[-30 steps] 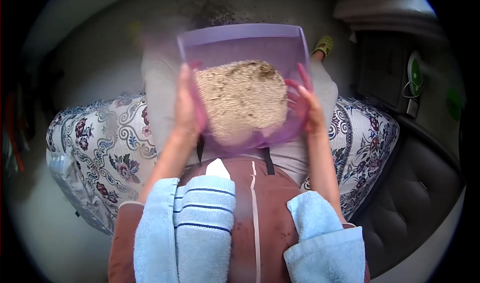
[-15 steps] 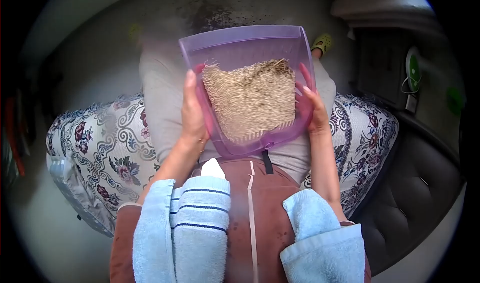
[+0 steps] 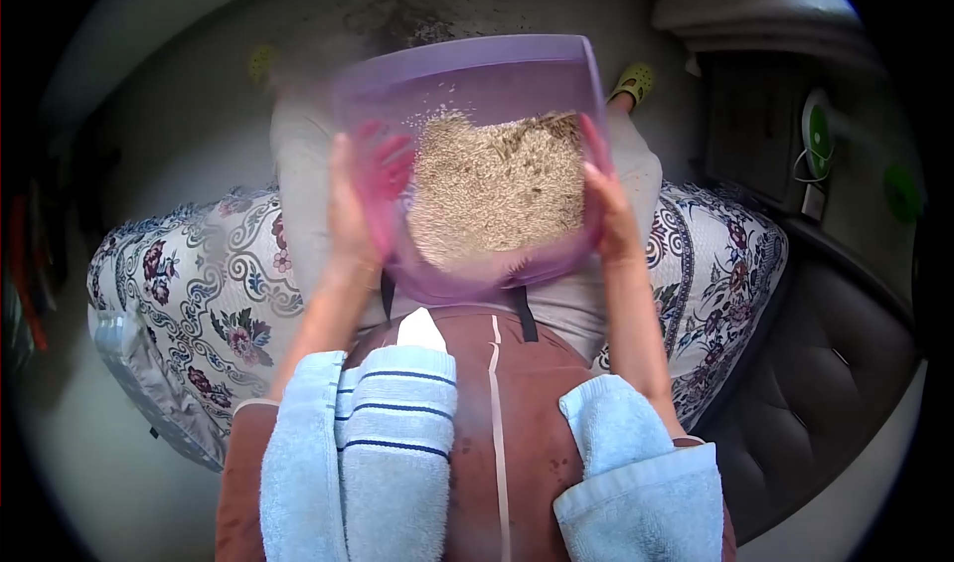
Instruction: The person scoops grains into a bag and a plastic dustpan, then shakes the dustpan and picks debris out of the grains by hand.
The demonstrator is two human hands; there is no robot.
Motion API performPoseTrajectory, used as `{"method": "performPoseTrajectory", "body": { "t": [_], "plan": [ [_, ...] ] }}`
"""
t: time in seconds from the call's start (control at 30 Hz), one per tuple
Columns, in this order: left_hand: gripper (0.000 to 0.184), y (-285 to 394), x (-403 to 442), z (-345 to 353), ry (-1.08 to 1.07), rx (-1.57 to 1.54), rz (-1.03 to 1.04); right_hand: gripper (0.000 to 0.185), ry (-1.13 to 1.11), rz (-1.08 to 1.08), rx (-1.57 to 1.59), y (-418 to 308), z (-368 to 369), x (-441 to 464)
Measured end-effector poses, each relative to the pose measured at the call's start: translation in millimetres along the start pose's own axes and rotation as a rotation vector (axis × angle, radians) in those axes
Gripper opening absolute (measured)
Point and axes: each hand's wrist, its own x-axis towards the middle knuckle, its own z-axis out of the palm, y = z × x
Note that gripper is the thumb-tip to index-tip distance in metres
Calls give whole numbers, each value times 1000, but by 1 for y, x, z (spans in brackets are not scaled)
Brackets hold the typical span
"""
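A translucent purple scoop-shaped tray is held between my two hands above my lap. Inside it lies a heap of pale grains with darker bits toward the far right; a few grains are scattered at the heap's far left. My left hand grips the left wall, its fingers showing pink through the plastic. On the right wall my right hand is closed, thumb near the rim and fingers behind. The tray's left side is blurred by motion. A light blue towel hangs over my front.
I sit on a surface with a flower-patterned cover. A dark padded seat is on the right, with a green-and-white round object beyond it. A yellow-green clog is on my right foot. Dark specks lie on the floor ahead.
The tray has shifted left and slightly away from me, both hands moving with it. The grains inside have loosened and spread, with some separating at the far left.
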Motion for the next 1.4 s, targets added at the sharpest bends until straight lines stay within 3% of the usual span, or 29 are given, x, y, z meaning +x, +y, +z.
{"method": "performPoseTrajectory", "body": {
  "t": [0.07, 0.13, 0.27, 0.33, 0.43, 0.53, 0.73, 0.87, 0.9, 1.0, 1.13, 1.17, 1.23, 1.4],
  "plan": [
    [63, 22, 13, -26, 15, -2, -110, 75, 50, 35, -74, -5, 48, -12],
    [63, 41, 17, -37, 15, -9, -180, 74, 36, 101, 71, -2, 67, -16],
    [61, 11, -3, 21, 21, 120, 125, 71, 18, 219, 165, -6, 8, -2],
    [57, -6, -11, 34, -22, -25, 143, 71, -82, 160, 297, -4, -16, 0],
    [57, 2, -6, 1, -7, 2, 55, 72, 34, -20, 62, 6, 5, 1],
    [57, 28, 0, -18, 64, -33, -14, 72, -17, 73, 107, 1, 45, -1],
    [61, 16, -36, 11, 156, -144, 59, 69, -237, 241, 59, -46, 9, 47],
    [60, 12, -67, 8, -14, -60, 18, 67, -383, 305, -209, -115, -2, 55],
    [50, 17, -69, -7, 48, -14, 114, 67, -429, 303, -229, -119, -10, 58],
    [38, 71, -57, -20, 211, 689, 746, 68, -444, 340, -286, -141, -17, 48],
    [29, 120, -47, 66, -624, 1432, 1170, 84, -478, 299, -452, -155, -6, 27],
    [30, 118, -38, 88, -820, 1481, 1279, 70, -534, 293, -382, -157, -2, 21],
    [29, 107, -27, 119, -1053, 1573, 1347, 69, -554, 272, -431, -157, 4, 13],
    [29, 102, -16, 136, -1201, 1735, 1441, 72, -541, 169, -538, -153, 18, -4]
  ]
}}
